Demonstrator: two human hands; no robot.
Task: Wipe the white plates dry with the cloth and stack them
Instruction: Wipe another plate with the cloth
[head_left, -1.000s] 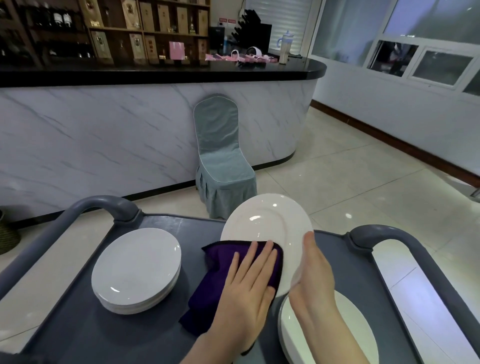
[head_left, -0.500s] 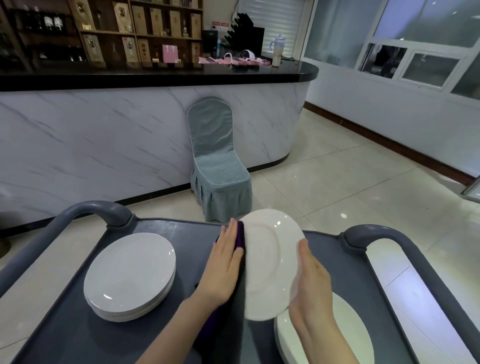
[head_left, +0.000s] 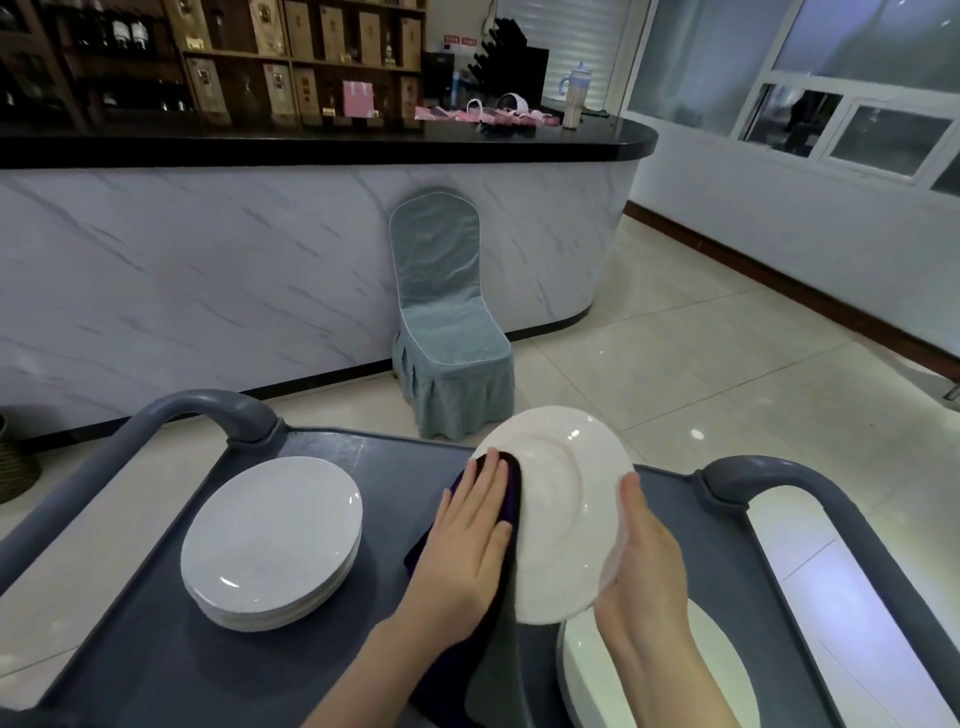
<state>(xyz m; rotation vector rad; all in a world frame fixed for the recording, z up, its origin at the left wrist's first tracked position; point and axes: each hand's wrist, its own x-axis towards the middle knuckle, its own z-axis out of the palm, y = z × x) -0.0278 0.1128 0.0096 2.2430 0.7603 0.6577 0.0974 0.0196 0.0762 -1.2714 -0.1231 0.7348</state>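
I hold one white plate (head_left: 563, 499) tilted up above the grey cart top (head_left: 322, 670). My right hand (head_left: 641, 564) grips its right rim, thumb on the near face and fingers hidden behind. My left hand (head_left: 467, 540) lies flat with straight fingers, pressing the dark purple cloth (head_left: 511, 493) against the plate's left edge and back; most of the cloth is hidden under the hand. A stack of white plates (head_left: 272, 535) sits on the cart's left side. Another stack of white plates (head_left: 670, 680) lies at the lower right under my right wrist.
The cart has raised grey handles at the left (head_left: 208, 410) and right (head_left: 769, 478). Beyond it stands a chair in a grey-blue cover (head_left: 447, 332) against a marble-fronted bar counter (head_left: 234, 270). Tiled floor (head_left: 701, 374) stretches to the right.
My left hand and the cloth went from the plate's near face round to its left edge and back. The plate turned edge-on, then tilted back with its face more toward me.
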